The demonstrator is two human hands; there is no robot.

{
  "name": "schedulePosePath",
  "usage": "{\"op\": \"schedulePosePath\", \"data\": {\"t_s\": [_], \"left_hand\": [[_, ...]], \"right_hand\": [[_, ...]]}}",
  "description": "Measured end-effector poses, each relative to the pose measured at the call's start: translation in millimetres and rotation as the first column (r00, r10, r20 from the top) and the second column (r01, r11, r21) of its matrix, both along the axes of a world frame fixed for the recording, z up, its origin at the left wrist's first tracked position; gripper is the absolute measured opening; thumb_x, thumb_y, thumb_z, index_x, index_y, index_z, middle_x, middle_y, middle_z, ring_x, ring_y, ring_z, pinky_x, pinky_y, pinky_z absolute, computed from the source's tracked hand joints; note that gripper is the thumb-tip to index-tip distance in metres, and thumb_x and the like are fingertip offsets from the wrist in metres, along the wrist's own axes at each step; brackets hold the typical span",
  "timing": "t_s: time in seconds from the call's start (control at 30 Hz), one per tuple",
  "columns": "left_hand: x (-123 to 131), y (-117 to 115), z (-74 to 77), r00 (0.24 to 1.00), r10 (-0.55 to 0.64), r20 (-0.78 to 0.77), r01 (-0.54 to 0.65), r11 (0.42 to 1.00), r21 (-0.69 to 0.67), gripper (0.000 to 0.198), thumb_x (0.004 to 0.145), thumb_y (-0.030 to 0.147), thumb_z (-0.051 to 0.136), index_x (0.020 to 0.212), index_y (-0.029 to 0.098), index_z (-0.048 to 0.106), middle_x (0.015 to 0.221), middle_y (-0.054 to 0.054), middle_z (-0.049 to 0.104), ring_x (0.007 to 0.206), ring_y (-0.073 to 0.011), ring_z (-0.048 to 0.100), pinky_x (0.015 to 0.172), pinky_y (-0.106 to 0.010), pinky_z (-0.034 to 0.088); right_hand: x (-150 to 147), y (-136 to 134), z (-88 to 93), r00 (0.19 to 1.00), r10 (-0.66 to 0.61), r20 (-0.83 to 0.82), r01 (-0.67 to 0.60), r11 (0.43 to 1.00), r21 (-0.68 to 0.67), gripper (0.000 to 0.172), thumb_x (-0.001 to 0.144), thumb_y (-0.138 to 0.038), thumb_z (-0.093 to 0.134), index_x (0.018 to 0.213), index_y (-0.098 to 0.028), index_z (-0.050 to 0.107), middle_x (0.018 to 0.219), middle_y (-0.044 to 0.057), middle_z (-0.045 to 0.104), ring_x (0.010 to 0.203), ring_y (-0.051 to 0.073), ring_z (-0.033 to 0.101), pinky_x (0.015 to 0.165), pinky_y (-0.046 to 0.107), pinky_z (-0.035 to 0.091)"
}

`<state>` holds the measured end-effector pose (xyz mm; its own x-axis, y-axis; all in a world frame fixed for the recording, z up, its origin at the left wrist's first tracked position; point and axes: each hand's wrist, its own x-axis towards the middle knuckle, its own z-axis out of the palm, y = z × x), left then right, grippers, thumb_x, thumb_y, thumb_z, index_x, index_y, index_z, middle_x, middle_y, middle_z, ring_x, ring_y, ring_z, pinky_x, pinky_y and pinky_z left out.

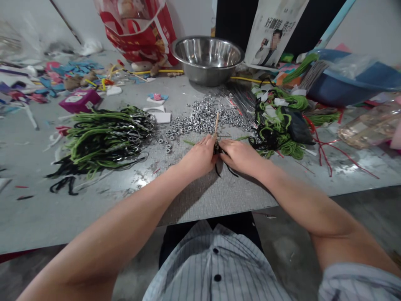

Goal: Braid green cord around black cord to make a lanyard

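Far left: magenta box (79, 100), contents not visible. Beside it on the grey table (37, 217) lies a loose pile of green and black cords (106, 138) with metal rings among them.

Behind: red plastic bag (138, 29), open at the top, contents unclear.

Centre back: steel bowl (206, 58), upright, bare metal inside as far as the rim allows.

In front of the bowl: heap of metal nuts (203, 117), loose on the table (not in any container).

Just below the heap: left hand (200, 158) and right hand (239, 156) meet at the fingertips. Both are pinched tight on a short black cord (217, 149), whose ends trail out beneath them. A wooden stick (216, 123) rises from between the hands, slightly tilted.

Right of the hands: tangle of green and black cord (275, 133).

Far right back: blue basin (369, 79), holding a green cord bundle (300, 66), grey wires (315, 73) and a clear plastic bag (347, 62).
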<state>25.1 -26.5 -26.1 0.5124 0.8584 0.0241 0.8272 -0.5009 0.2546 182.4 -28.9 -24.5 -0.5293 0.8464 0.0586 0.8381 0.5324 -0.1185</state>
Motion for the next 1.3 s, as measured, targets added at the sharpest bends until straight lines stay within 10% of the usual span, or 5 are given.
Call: {"op": "schedulePosePath", "data": {"t_s": [0.23,0.97,1.3], "left_hand": [[-0.9,1.0,0.4,0.992,-0.063,-0.110,0.064,0.998,0.003,0.030,0.090,0.022,0.040,0.113,0.007,0.053,0.124,-0.019,0.053,0.124,-0.0275,0.047,0.100,-0.039,0.041],[-0.5,-7.7,-0.7,0.966,-0.031,-0.256,-0.008,0.989,-0.150,0.078,0.089,0.050,0.030,0.146,0.000,0.015,0.154,-0.023,0.008,0.143,-0.0342,0.007,0.113,-0.049,0.018],[-1.6,-10.4,-0.9,0.975,0.048,-0.215,-0.076,0.990,-0.122,0.082,0.086,0.056,0.033,0.145,0.000,0.021,0.152,-0.027,0.015,0.141,-0.0392,0.013,0.109,-0.054,0.023]], "right_hand": [[-3.2,-1.8,-2.5,0.997,-0.018,0.069,0.016,1.000,0.020,0.037,0.092,-0.020,0.040,0.120,-0.003,0.057,0.127,0.021,0.057,0.121,0.028,0.053,0.098,0.040,0.045],[-6.6,-5.4,-0.3,0.955,-0.175,0.238,0.215,0.964,-0.157,0.070,0.092,-0.042,0.030,0.143,0.006,0.027,0.150,0.027,0.022,0.140,0.034,0.022,0.111,0.049,0.025],[-1.7,-6.6,-5.8,0.908,-0.286,0.306,0.305,0.952,-0.015,0.082,0.088,-0.059,0.030,0.138,0.005,0.037,0.143,0.030,0.034,0.133,0.040,0.035,0.106,0.064,0.018]]}}
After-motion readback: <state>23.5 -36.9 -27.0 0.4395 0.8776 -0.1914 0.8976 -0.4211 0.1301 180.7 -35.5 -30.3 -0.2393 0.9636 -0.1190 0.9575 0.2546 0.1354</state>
